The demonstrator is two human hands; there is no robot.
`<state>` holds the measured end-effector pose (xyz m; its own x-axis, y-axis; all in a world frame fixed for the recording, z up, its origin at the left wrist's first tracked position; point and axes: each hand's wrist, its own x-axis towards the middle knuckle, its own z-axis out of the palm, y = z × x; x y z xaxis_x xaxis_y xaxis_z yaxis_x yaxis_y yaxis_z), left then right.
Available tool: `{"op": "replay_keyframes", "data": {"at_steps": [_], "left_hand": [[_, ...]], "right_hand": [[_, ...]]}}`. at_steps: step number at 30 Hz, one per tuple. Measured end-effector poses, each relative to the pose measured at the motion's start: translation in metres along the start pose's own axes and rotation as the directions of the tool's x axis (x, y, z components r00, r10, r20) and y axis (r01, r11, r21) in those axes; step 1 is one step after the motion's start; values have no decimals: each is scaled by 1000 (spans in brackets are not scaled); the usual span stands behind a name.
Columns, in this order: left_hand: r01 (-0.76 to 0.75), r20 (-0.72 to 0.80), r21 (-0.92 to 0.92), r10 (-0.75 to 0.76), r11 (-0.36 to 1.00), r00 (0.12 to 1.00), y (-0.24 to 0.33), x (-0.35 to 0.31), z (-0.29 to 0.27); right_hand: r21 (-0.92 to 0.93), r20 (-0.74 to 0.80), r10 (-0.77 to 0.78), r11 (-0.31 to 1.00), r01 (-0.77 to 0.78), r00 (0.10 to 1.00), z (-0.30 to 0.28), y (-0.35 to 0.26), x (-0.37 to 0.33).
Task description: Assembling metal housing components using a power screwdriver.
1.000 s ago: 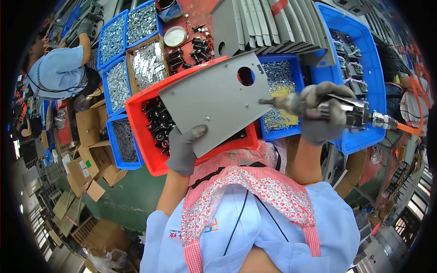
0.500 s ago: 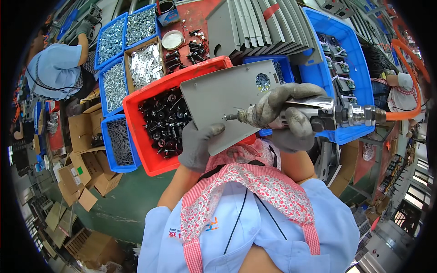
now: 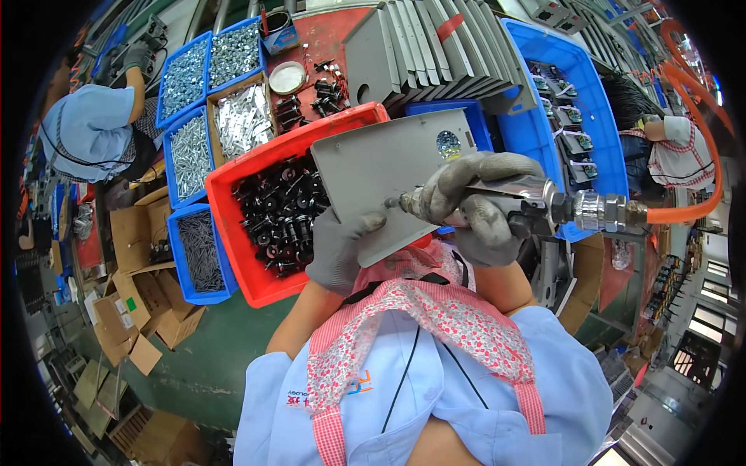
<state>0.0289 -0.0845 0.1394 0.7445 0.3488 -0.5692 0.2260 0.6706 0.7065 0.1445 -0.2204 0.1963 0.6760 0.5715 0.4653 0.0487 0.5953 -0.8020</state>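
A flat grey metal plate (image 3: 381, 159), with a round hole and small slots near its far right, is held tilted over the edge of a red bin (image 3: 299, 289). My left hand (image 3: 339, 247), in a grey glove, grips the plate's near left corner, thumb on top. My right hand (image 3: 486, 206), in a dirty grey glove, is wrapped round a shiny metal air grinder (image 3: 536, 193). Its narrow tip points left at the plate, close to my left thumb. Whether the tip touches the plate I cannot tell. Black screw-like parts (image 3: 284, 213) fill the red bin.
Blue bins of small metal fasteners (image 3: 189, 155) stand at the left. Grey panels (image 3: 435, 50) stand stacked at the back. A blue bin (image 3: 594, 132) at the right holds circuit-board parts. An orange hose (image 3: 691, 213) trails right from the grinder. Co-workers (image 3: 89, 132) sit at both sides.
The grinder has shifted slightly left along with my right hand, its tip nearer my left thumb. The view has shifted a little. My left hand keeps its hold on the plate.
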Motion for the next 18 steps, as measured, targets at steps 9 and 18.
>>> {"op": "replay_keyframes", "data": {"at_steps": [9, 18], "left_hand": [[-39, -18, 82, 41, 996, 999, -11, 3, -7], [-342, 166, 466, 299, 816, 940, -28, -6, 4]], "right_hand": [[15, -146, 164, 986, -164, 976, 5, -1, -10], [94, -219, 270, 962, -255, 938, -2, -44, -22]]}}
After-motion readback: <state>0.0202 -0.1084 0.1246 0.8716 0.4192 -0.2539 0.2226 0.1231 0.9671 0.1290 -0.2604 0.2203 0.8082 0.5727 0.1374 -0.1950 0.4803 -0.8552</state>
